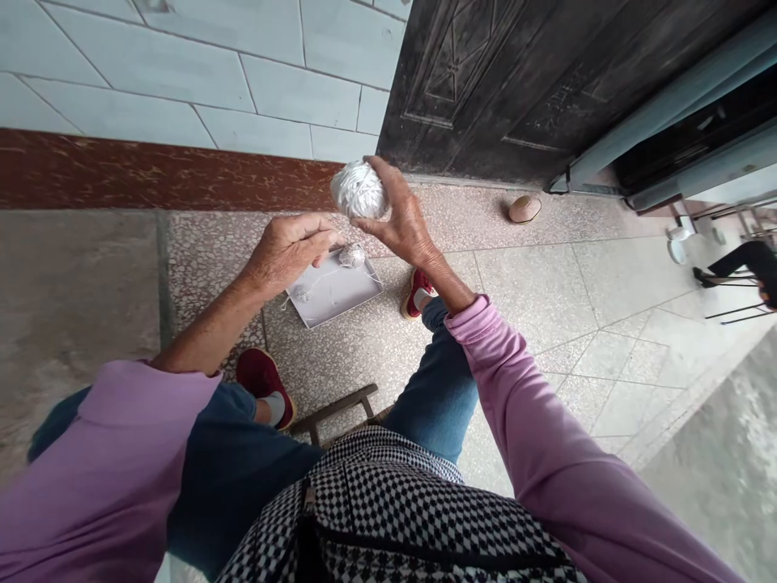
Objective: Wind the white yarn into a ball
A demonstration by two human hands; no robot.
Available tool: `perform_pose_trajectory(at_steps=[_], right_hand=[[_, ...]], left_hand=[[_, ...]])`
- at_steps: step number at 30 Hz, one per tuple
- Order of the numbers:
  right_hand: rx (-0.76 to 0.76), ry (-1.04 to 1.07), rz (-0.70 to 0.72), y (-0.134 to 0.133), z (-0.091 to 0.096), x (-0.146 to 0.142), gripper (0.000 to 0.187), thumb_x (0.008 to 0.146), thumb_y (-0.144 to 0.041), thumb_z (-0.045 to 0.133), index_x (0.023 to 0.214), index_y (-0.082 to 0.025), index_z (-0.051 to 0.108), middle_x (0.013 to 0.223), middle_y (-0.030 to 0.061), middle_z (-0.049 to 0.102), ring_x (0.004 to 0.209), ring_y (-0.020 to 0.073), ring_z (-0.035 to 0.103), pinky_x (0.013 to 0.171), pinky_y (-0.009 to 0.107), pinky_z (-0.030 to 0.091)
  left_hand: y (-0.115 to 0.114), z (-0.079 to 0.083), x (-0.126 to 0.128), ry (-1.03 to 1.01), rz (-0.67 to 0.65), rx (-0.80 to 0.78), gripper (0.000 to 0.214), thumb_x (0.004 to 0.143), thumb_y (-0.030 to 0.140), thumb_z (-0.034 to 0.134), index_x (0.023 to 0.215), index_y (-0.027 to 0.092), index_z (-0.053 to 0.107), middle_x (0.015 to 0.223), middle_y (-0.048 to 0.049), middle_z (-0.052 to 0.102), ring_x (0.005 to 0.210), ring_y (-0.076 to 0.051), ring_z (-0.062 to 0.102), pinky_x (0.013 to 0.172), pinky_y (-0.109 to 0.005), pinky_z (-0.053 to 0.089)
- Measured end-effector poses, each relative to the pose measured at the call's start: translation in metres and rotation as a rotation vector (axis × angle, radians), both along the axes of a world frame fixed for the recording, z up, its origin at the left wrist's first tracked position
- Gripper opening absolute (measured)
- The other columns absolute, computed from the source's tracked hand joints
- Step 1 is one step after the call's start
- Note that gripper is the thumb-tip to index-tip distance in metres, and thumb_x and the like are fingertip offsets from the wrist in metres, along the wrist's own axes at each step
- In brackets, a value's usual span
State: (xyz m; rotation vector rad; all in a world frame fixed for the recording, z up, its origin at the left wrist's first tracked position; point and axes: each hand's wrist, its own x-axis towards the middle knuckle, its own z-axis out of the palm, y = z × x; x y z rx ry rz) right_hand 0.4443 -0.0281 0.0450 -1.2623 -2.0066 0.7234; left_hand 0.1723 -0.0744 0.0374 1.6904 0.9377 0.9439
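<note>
A white ball of yarn [359, 191] is held up in my right hand [401, 212], the thumb below it and the fingers around its far right side. Just left of and below the ball, my left hand [295, 247] is closed, thumb and forefinger pinched together on what looks like a strand of the yarn; the strand itself hardly shows. Beneath both hands a shallow pale box lid [340, 300] lies on the floor. In it are a smaller ball of yarn [351, 257] at the far side and a little tangle [302, 293] at the left, with loose threads between.
Red shoes [265, 379] flank the lid, and a wooden stool bar [343, 402] is near my legs. A tan rounded object [525, 209] lies by the dark door [479, 89]. A tiled wall [182, 65] rises ahead. At far right a seated person's leg [737, 263] shows.
</note>
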Motion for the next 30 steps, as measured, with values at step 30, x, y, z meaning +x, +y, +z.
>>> perform_pose_trajectory(at_steps=[30], right_hand=[[-0.537, 0.474, 0.438, -0.033, -0.011, -0.024, 0.149, 0.060, -0.062, 0.136, 0.190, -0.027, 0.072, 0.204, 0.0166, 0.057, 0.190, 0.0496, 0.054, 0.158, 0.059, 0.051]], left_hand=[[0.036, -0.007, -0.024, -0.218, 0.055, -0.321, 0.061, 0.079, 0.061, 0.119, 0.089, 0.024, 0.072, 0.073, -0.0028, 0.060, 0.067, -0.016, 0.042, 0.064, -0.035, 0.029]])
